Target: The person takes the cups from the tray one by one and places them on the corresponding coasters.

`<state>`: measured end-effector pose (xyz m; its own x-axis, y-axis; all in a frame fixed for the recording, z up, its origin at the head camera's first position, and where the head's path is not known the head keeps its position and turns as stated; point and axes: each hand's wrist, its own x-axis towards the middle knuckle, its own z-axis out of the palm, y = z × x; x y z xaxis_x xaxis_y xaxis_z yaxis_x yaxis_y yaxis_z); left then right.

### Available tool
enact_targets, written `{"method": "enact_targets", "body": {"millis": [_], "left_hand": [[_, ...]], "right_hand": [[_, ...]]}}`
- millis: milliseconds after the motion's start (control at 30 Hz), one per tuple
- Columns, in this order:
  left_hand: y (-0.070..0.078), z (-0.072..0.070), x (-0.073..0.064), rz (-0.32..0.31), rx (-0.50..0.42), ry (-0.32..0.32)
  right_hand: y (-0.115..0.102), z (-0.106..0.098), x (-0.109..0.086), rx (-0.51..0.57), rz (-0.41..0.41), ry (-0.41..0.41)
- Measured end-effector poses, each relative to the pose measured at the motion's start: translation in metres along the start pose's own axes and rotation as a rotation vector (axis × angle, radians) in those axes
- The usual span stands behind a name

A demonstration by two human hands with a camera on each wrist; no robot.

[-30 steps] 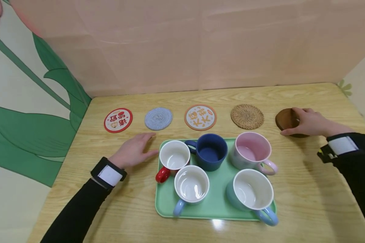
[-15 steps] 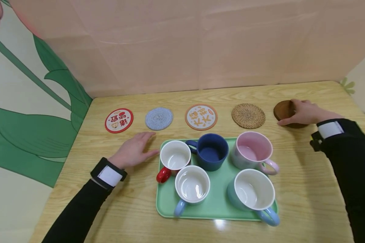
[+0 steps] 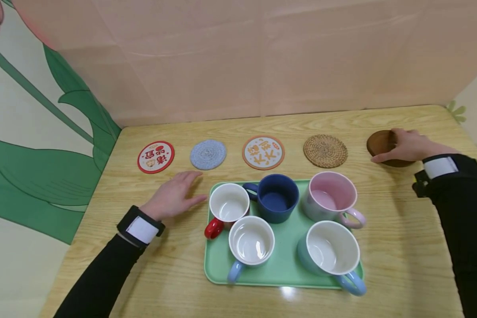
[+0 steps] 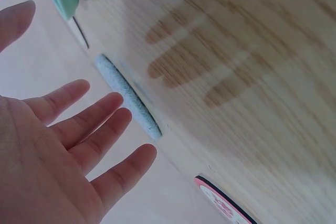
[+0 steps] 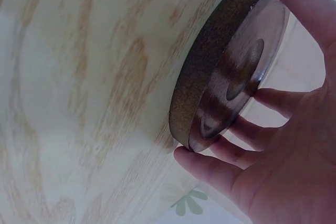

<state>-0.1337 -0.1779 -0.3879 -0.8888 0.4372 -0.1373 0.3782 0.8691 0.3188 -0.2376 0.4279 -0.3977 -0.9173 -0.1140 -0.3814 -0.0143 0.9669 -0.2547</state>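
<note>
My right hand (image 3: 409, 146) grips a round dark brown wooden coaster (image 3: 377, 143) at the right end of a row of coasters. In the right wrist view, the thumb and fingers span the coaster's edge (image 5: 197, 72), and the coaster lies at the tabletop. My left hand (image 3: 174, 196) hovers over the table with fingers spread, just left of a green tray (image 3: 286, 265). Nearest to it is a white mug with a red handle (image 3: 228, 203). Past its fingers, the left wrist view shows a light blue coaster (image 4: 128, 95).
On the tray also stand a dark blue mug (image 3: 277, 198), a pink mug (image 3: 329, 194) and two white-lined mugs with blue handles, one small (image 3: 251, 240), one larger (image 3: 330, 247). The row includes a red-rimmed coaster (image 3: 156, 157), an orange-rimmed coaster (image 3: 263, 153) and a woven coaster (image 3: 325, 151).
My right hand has slid the wooden coaster toward the back of the table, then a little to the right. My left hand stays almost still.
</note>
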Motion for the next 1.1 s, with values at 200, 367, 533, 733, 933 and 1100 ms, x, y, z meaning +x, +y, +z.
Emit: {"method": "enact_targets", "body": {"millis": [200, 367, 533, 733, 933, 1100], "left_hand": [[0.0000, -0.0010, -0.0012, -0.007, -0.002, -0.005], [-0.0008, -0.0010, -0.0021, -0.015, -0.006, -0.004], [-0.0010, -0.0012, -0.0014, -0.019, -0.008, -0.004], [-0.0019, -0.0018, -0.0016, -0.024, -0.001, 0.001], [-0.0021, -0.0028, -0.0021, -0.021, -0.001, 0.000], [-0.0023, -0.0034, -0.0029, -0.024, 0.005, -0.002]], "right_hand": [[-0.0045, -0.0001, -0.0045, 0.012, 0.008, 0.005], [-0.0059, -0.0008, -0.0055, 0.010, 0.002, -0.006], [-0.0044, -0.0002, -0.0045, 0.014, 0.003, -0.003], [-0.0001, 0.0028, -0.0012, 0.034, 0.007, -0.010], [0.0017, 0.0042, 0.0006, 0.044, 0.001, -0.014], [0.0012, 0.0046, -0.0008, 0.064, -0.020, -0.006]]}}
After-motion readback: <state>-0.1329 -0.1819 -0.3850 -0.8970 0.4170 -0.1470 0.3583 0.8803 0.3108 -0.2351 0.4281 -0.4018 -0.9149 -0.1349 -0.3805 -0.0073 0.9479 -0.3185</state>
